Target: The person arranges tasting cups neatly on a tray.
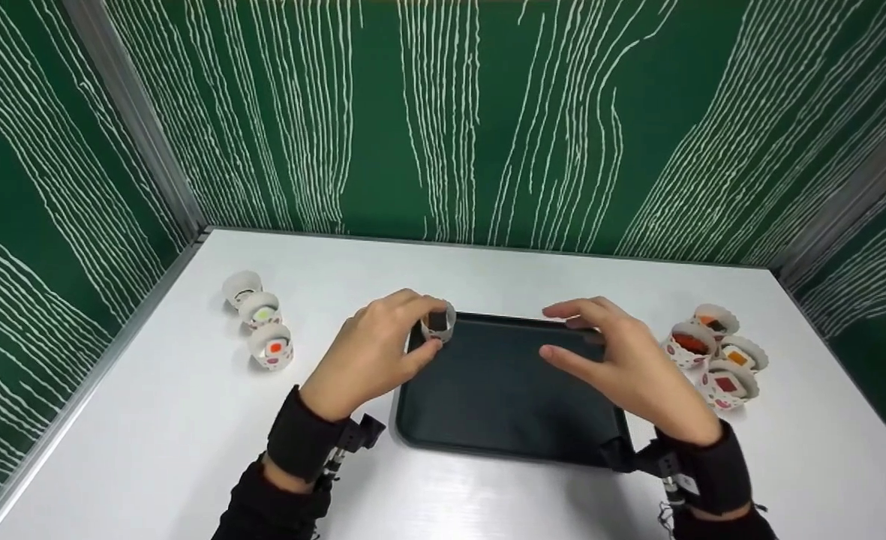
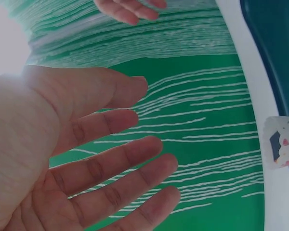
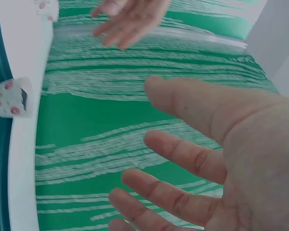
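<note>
A paper baking cup (image 1: pixel 449 324) with a dark-and-orange piece inside stands at the far left corner of the dark tray (image 1: pixel 518 405). My left hand (image 1: pixel 379 345) is beside it, thumb and index finger on either side of the cup in the head view. In the left wrist view those fingers are spread with nothing between them, and the patterned cup (image 2: pixel 285 144) sits apart at the right edge. Over the tray's right side hovers my right hand (image 1: pixel 623 356), fingers spread and holding nothing. The same cup (image 3: pixel 12 98) shows at the left in the right wrist view.
Three paper cups with small sushi-like pieces (image 1: pixel 271 349) stand in a row on the white table (image 1: pixel 142 450) at left. Several more cups (image 1: pixel 728 386) cluster at right. Green walls (image 1: pixel 382 120) with white lines enclose the table's back and sides.
</note>
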Demonstrator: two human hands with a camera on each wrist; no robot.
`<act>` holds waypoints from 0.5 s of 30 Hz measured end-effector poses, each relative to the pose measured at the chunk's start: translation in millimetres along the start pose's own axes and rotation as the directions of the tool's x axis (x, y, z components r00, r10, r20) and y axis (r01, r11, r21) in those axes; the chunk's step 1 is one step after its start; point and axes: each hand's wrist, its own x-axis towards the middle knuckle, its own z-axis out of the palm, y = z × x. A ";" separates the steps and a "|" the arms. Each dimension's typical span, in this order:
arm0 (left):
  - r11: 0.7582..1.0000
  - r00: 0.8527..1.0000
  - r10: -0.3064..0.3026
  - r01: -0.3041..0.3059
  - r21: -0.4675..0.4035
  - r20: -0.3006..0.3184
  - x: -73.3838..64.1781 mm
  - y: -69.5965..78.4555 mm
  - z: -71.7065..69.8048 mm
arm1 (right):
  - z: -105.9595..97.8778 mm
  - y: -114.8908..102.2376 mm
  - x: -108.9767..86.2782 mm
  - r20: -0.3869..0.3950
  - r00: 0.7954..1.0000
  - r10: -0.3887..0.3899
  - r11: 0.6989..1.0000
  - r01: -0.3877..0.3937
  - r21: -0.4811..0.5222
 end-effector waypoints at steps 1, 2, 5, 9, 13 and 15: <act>1.000 1.000 0.001 -0.001 0.001 0.002 -0.4 0.3 0.1 | -3.9 0.4 -2.2 -0.011 1.000 0.003 1.000 -0.003 -0.006; 1.000 1.000 0.002 -0.002 -0.001 0.005 -0.7 0.7 0.0 | -8.1 1.1 -4.4 -0.021 1.000 0.005 1.000 -0.006 -0.011; 1.000 1.000 0.010 -0.010 -0.004 0.002 -1.4 1.6 -0.3 | -20.0 3.1 -11.8 -0.051 0.998 0.022 1.000 -0.023 -0.016; 1.000 1.000 0.013 -0.013 -0.005 -0.002 -1.7 2.4 -0.4 | -31.4 6.7 -19.2 -0.091 0.995 0.032 0.999 -0.033 -0.016; 1.000 1.000 0.017 -0.017 0.009 0.014 -0.5 2.9 3.5 | -38.8 10.4 -23.8 -0.116 0.993 0.024 0.999 -0.027 -0.024; 1.000 0.999 0.020 -0.021 0.017 0.029 0.1 3.3 6.4 | -42.3 12.4 -26.2 -0.122 0.992 0.022 0.999 -0.026 -0.030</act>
